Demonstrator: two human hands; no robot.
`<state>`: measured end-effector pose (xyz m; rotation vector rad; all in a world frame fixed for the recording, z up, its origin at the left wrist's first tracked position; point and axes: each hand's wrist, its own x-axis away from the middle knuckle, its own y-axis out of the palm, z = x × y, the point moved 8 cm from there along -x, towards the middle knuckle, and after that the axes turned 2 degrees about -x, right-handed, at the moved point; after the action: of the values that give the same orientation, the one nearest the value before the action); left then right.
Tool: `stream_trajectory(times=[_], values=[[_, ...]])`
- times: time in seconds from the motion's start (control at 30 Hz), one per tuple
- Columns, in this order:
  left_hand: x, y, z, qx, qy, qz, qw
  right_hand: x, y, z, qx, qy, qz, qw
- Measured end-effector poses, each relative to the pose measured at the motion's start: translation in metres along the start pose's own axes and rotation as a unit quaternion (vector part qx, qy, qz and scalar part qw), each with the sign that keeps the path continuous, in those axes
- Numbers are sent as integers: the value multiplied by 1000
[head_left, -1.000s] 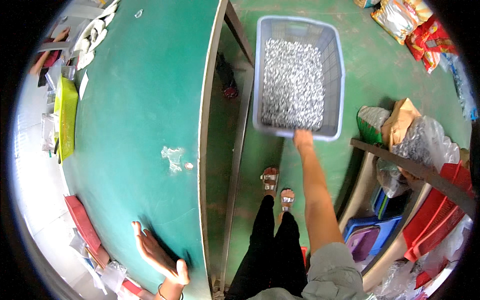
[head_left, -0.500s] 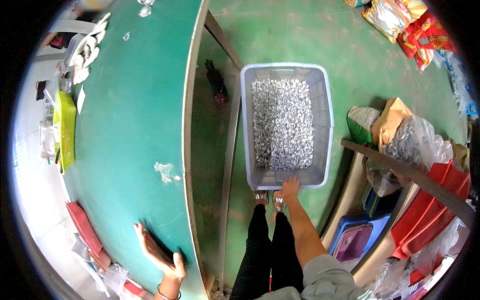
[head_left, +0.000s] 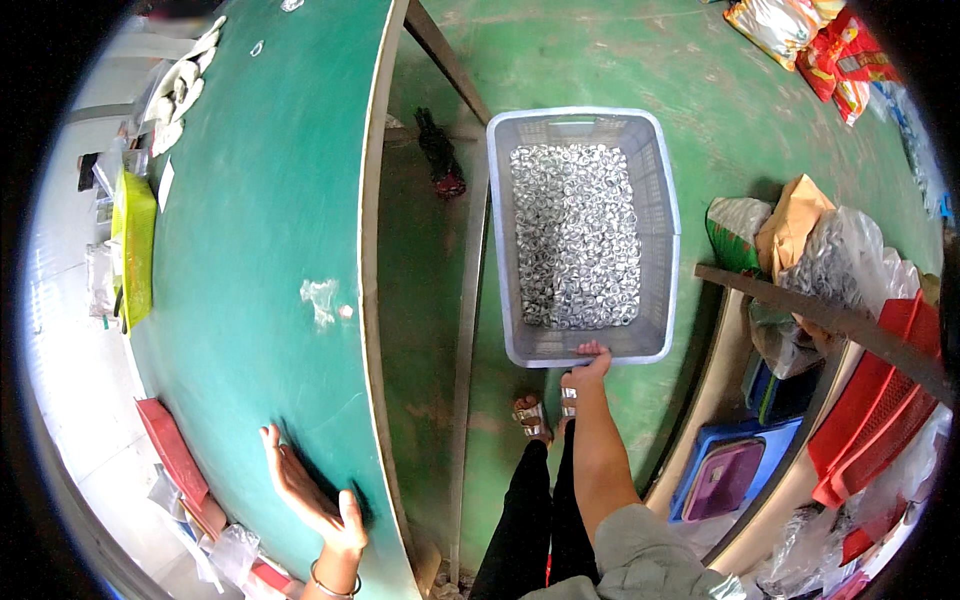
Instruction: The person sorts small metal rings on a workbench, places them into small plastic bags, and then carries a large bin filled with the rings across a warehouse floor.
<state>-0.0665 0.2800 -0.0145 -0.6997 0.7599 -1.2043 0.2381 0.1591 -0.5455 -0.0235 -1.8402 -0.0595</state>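
Note:
A grey-blue plastic crate [head_left: 508, 230] stands on the floor, its bottom covered by a thick layer of small shiny silver metal rings [head_left: 575, 240]. My right hand [head_left: 592, 366] is hooked over the crate's near rim, fingers curled to the inner side. On the green tabletop [head_left: 250, 330] to the left, my left hand [head_left: 312, 500] rests on its side with fingers stretched and thumb apart, holding nothing. A crumpled piece of clear plastic [head_left: 320, 300] lies on the table beyond it.
A yellow-green basket [head_left: 137, 250] and white gloves [head_left: 180, 95] line the table's far left. Its right edge runs close beside the crate. To the right, a low shelf holds a purple tray [head_left: 718, 480], with red baskets [head_left: 880, 390] and bags nearby. My feet [head_left: 532, 415] are just behind the crate.
The crate appears slightly farther right and up in view. My right fingers now show curled inside its rim. My feet have shifted; my left hand stays on the tabletop.

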Motion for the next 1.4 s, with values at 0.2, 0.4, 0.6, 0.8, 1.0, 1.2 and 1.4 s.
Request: stream_trajectory(times=[0.2,0.4,0.6,0.8,1.0,1.2,1.4], values=[[13,-5,19,15,-16,42,999,-14,6,-19,-60,26,-158,985],[130,85,103,251,-25,-159,954,-42,-14,-27,-4,59,-111,992],[256,406,-70,505,-742,-52,438,-12,5,-20,-2,114,-118,986],[233,529,-144,580,-675,-27,456,-15,-5,-24,3,122,-88,989],[231,532,-138,571,-697,-20,434,-30,-7,-25,-37,114,-139,983],[237,541,-153,588,-711,31,383,-12,3,-18,-4,115,-108,987],[240,544,-150,584,-707,32,397,-21,-4,-19,-11,146,-112,983]])
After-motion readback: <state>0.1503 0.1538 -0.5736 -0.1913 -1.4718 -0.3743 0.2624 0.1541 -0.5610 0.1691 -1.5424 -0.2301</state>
